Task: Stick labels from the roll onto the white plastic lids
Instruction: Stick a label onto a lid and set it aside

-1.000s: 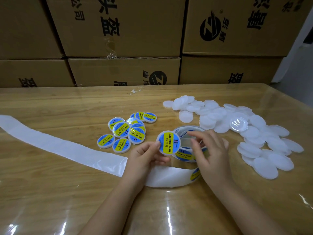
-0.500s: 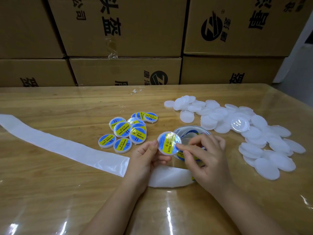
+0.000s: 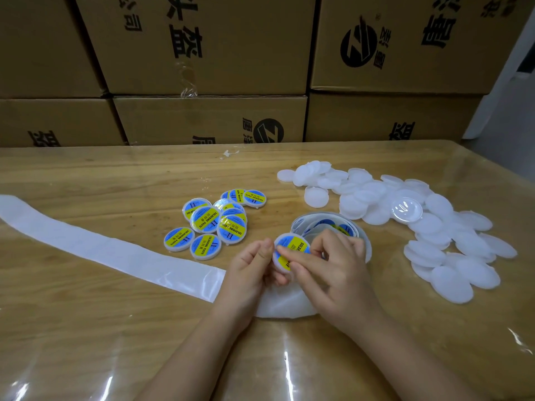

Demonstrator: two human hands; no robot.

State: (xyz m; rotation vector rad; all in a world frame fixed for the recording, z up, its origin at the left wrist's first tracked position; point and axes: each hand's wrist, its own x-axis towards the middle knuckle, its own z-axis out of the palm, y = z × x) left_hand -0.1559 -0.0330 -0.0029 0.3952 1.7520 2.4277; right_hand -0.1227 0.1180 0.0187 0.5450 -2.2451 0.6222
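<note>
The left hand grips a lid by its left edge, just in front of the roll, tilting its face up towards the person so the label can be seen and worked on. The right hand is closed on the same lid, its forefinger laid across the blue-and-yellow label and its thumb at the near rim. By my reading this is a rub-down to seat the sticker flat, with the left-hand grip giving something to press against. The roll stands on its edge between the two piles, within reach of both hands. Left of the roll lie the labelled lids, face up in a loose cluster. Right of the roll and behind it the blank lids spread in a far larger heap, so much of the work seems to remain. The spent strip trails from under the hands away to the left of the roll, out of the way.
</note>
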